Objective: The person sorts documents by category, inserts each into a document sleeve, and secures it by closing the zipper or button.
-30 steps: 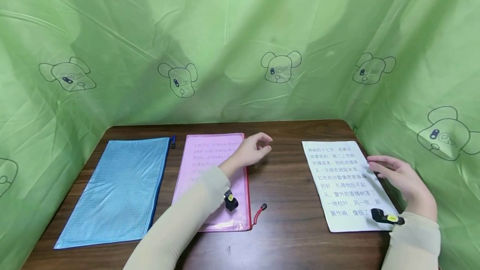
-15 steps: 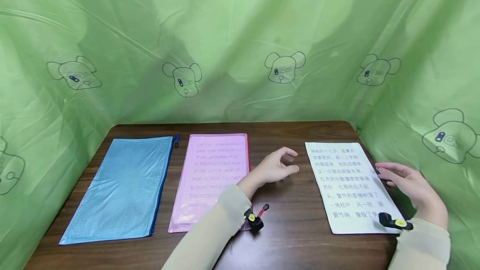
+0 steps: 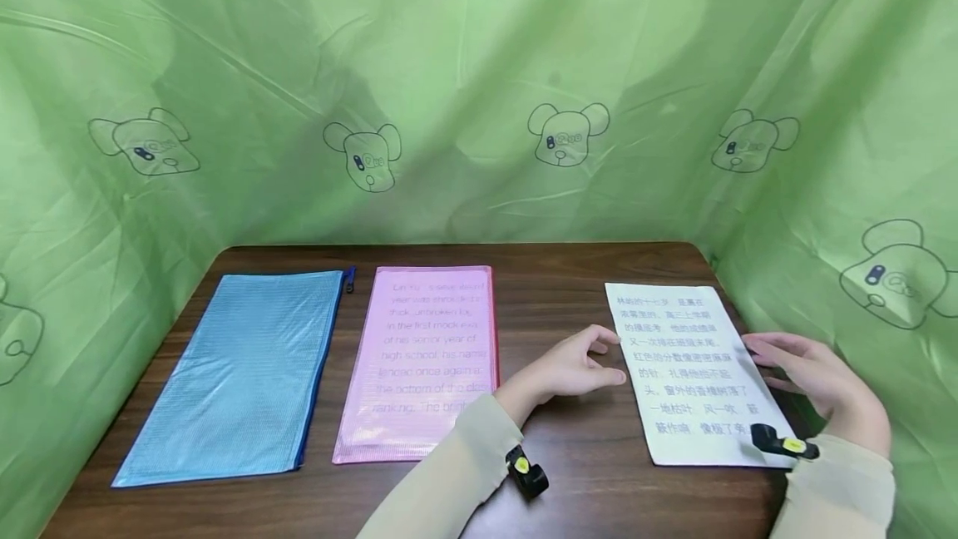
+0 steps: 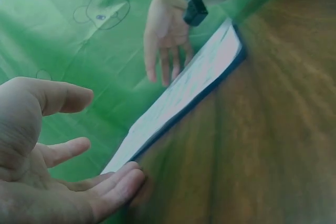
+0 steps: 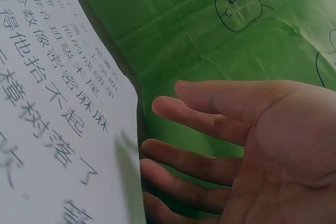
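Observation:
White paper [image 3: 684, 373] printed with lines of Chinese characters lies flat at the right of the table. My left hand [image 3: 572, 364] is at its left edge, fingers loosely bent and holding nothing. In the left wrist view the fingertips [image 4: 128, 179] are at the near end of the paper [image 4: 178, 98]; whether they touch it I cannot tell. On the opposite side, my right hand [image 3: 819, 377] has its fingertips at the right edge. The right wrist view has those fingers [image 5: 205, 169] spread and relaxed beside the paper [image 5: 63, 119], with nothing gripped.
A pink zip document pouch [image 3: 419, 356] with an English-printed sheet inside lies in the middle. Left of it is a blue zip pouch [image 3: 239, 373]. The brown wooden table [image 3: 554, 289] is enclosed by green curtains [image 3: 464, 106] at the back and sides.
My left hand has moved right, from over the pink pouch to the paper's left edge. My right hand has stayed near the right edge. The paper and pouches lie as before.

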Action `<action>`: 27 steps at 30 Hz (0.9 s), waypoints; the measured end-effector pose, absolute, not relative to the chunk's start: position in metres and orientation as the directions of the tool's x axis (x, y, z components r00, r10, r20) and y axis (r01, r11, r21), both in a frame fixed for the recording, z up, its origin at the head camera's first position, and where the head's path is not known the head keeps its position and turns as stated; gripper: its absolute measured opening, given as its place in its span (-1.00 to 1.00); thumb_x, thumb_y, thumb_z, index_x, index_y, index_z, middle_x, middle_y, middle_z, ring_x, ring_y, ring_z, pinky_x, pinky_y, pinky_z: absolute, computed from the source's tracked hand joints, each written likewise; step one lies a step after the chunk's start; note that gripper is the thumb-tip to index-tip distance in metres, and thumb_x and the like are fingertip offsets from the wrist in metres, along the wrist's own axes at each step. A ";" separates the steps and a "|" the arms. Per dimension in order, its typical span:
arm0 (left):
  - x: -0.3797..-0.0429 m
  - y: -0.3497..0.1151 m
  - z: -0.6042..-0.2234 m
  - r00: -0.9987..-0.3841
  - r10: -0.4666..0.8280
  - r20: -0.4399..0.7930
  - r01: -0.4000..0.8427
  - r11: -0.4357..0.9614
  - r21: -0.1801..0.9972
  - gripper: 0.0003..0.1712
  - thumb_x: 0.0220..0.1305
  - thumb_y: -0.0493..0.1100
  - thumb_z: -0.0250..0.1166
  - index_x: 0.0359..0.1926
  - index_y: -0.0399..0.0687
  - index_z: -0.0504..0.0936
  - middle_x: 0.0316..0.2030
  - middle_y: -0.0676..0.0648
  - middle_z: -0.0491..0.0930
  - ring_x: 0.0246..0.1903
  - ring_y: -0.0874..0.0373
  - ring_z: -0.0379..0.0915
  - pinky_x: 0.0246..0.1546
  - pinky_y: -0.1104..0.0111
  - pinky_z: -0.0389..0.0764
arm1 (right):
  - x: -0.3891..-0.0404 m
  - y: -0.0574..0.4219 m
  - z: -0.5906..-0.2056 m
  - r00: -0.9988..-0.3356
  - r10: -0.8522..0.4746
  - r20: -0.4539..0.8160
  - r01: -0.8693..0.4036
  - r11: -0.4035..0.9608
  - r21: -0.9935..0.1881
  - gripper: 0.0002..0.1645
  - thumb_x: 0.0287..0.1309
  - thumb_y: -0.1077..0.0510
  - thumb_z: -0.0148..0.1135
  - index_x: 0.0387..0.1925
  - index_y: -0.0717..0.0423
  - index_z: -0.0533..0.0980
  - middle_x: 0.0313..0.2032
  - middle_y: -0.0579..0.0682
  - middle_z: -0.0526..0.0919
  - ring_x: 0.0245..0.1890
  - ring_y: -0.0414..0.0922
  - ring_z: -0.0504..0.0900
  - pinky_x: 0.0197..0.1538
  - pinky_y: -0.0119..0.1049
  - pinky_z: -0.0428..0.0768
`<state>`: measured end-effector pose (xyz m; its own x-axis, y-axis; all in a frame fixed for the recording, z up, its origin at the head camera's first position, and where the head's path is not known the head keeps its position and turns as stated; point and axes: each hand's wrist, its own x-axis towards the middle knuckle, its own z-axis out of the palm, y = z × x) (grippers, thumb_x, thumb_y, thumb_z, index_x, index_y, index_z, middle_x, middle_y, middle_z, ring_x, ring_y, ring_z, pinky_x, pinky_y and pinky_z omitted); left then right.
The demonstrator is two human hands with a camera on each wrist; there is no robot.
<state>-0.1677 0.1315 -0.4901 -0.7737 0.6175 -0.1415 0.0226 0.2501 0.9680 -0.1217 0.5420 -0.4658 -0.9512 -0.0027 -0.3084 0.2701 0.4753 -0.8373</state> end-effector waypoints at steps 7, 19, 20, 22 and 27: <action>-0.164 0.132 -0.494 -0.789 0.594 -0.154 -0.038 0.203 0.978 -0.34 0.35 -0.11 0.55 0.41 0.01 0.55 0.34 -0.17 0.52 -0.13 0.36 0.69 -0.05 0.40 0.62 | -0.135 0.520 -0.467 -0.949 -0.042 -0.311 0.250 0.499 -0.830 -0.34 0.67 -0.05 0.19 0.41 0.45 0.48 0.11 -0.30 0.69 0.04 -0.43 0.64 0.06 -0.25 0.76; -0.170 0.130 -0.501 -0.837 0.527 -0.146 -0.135 0.059 0.989 -0.38 0.33 -0.22 0.51 0.37 -0.16 0.58 0.25 -0.21 0.55 -0.27 0.06 0.73 -0.21 0.26 0.70 | -0.143 0.498 -0.470 -0.954 -0.068 -0.293 0.209 0.550 -0.808 -0.47 0.51 0.22 0.35 0.35 0.43 0.53 0.17 0.26 0.67 -0.07 -0.21 0.71 -0.03 -0.26 0.72; -0.171 0.130 -0.502 -0.838 0.529 -0.137 -0.134 0.044 0.990 -0.38 0.33 -0.23 0.50 0.37 -0.18 0.58 0.21 -0.21 0.58 -0.28 0.07 0.72 -0.23 0.27 0.69 | -0.144 0.497 -0.470 -0.954 -0.070 -0.291 0.207 0.549 -0.810 -0.47 0.50 0.23 0.36 0.36 0.42 0.53 0.14 0.24 0.69 -0.07 -0.20 0.71 -0.03 -0.26 0.72; -0.173 0.130 -0.504 -0.840 0.528 -0.123 -0.128 0.028 0.991 -0.40 0.33 -0.25 0.48 0.36 -0.21 0.59 0.13 -0.19 0.63 -0.31 0.12 0.68 -0.27 0.31 0.66 | -0.146 0.495 -0.470 -0.955 -0.074 -0.286 0.199 0.553 -0.809 -0.47 0.50 0.23 0.36 0.36 0.42 0.52 0.07 0.18 0.73 -0.10 -0.21 0.71 -0.06 -0.25 0.72; -0.174 0.130 -0.505 -0.867 0.485 -0.113 -0.105 0.044 0.994 -0.55 0.39 -0.26 0.44 0.28 -0.15 0.67 0.00 -0.04 0.67 -0.36 0.19 0.63 -0.33 0.36 0.62 | -0.151 0.486 -0.470 -0.961 -0.088 -0.260 0.170 0.555 -0.814 -0.47 0.52 0.23 0.34 0.36 0.46 0.50 0.01 0.16 0.75 -0.13 -0.21 0.71 -0.09 -0.24 0.72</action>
<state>-0.1737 0.1305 -0.5055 -0.8673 0.4849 -0.1127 -0.1045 0.0439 0.9936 -0.1506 0.4860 -0.4702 -0.9615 -0.0880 -0.2604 0.1698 0.5548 -0.8145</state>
